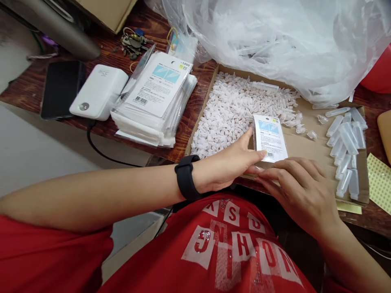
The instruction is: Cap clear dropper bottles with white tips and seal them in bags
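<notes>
My left hand (238,160) grips a clear plastic packet with a printed white card (269,138) in it, thumb on its lower left corner. The card has two blue pictures, small print and a barcode. My right hand (301,187) is closed at the packet's near end, fingertips meeting my left fingers. What those right fingertips pinch is too small to make out. Beneath both hands lies a shallow cardboard tray (308,156). Its left side holds a heap of small white translucent plastic pieces (227,110); clear plastic tubes (346,140) are piled at its right end.
A stack of card packets (160,89) stands left of the tray, beside a white power bank (99,91), a black phone (62,89) and keys (134,42). A large clear plastic bag (281,40) overhangs the tray's back edge. A yellow sticker sheet (380,181) lies at the right.
</notes>
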